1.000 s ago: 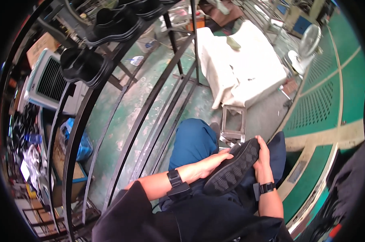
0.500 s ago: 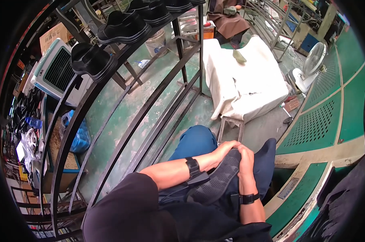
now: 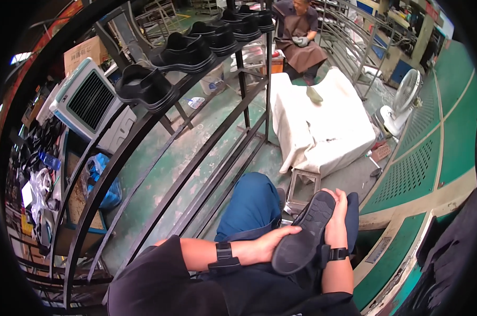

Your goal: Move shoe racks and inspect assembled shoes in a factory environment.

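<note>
A black shoe (image 3: 306,231) lies tilted over my lap with its treaded sole facing up. My left hand (image 3: 273,242) grips its near left side, the thumb resting on the sole edge. On the far right side, my right hand (image 3: 337,218) is wrapped round the other end; several of its fingers are hidden behind the shoe. Both wrists carry black straps. To the upper left, several black shoes stand in a row on a dark metal rack (image 3: 196,134), the nearest shoe (image 3: 143,87) at the row's lower end.
Ahead is a block draped in white cloth (image 3: 323,126) with a small olive piece on top. A fan (image 3: 410,87) and green machine panels (image 3: 412,174) line the right. An air cooler (image 3: 91,97) stands left. A person in a brown apron (image 3: 302,52) sits beyond the cloth.
The shoe has turned more upright and shifted right in my hands. My left hand has slid from its far end to its near left side. The view has tilted up.
</note>
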`<state>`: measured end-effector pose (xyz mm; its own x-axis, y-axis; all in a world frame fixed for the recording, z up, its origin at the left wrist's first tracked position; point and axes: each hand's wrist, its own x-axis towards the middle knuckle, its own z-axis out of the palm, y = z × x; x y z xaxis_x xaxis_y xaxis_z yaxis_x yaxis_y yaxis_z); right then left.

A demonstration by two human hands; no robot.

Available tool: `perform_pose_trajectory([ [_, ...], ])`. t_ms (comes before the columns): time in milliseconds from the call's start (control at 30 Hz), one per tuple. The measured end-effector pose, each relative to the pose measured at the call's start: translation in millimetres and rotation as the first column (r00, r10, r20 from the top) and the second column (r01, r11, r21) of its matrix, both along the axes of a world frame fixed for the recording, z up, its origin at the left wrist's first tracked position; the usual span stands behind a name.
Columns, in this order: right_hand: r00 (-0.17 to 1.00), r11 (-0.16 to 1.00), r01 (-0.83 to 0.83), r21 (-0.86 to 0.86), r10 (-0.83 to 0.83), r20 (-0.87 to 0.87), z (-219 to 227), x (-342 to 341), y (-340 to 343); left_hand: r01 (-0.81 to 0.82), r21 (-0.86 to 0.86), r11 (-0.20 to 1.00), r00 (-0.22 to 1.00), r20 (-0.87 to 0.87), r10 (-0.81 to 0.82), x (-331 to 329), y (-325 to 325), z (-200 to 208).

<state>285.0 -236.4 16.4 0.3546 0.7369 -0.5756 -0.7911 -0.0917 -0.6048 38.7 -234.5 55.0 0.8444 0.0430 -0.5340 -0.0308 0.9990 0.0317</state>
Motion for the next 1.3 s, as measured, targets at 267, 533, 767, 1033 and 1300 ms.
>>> perform_pose_trajectory([
  [267, 0.995, 0.992, -0.09, -0.092, 0.093, 0.025, -3.3, -28.9, 2.0, -0.011, -0.075, 0.997, 0.988, -0.157, -0.001, -28.1, -12.5, 28.0],
  [533, 0.989, 0.985, -0.102, -0.142, 0.116, 0.093, 31.8, -52.6, 21.4, 0.018, -0.097, 0.995, 0.981, -0.189, -0.037, -38.1, -4.0, 29.2],
  [767, 0.959, 0.992, -0.069, -0.105, 0.095, 0.268, 27.1, -59.2, 28.5, 0.024, 0.011, 1.0, 0.951, -0.308, -0.019, -31.9, -2.7, 34.2],
  [1033, 0.99, 0.989, -0.12, 0.086, 0.113, 0.088, 15.4, -31.5, -6.6, 0.056, 0.115, 0.992, 0.961, -0.275, -0.023, -32.4, 0.2, 40.1],
  [1300, 0.969, 0.958, 0.245, 0.148, -0.238, -0.06, -24.8, -62.0, -51.7, 0.193, 0.116, 0.974, 0.904, -0.407, -0.131, -35.8, 6.6, 54.9],
])
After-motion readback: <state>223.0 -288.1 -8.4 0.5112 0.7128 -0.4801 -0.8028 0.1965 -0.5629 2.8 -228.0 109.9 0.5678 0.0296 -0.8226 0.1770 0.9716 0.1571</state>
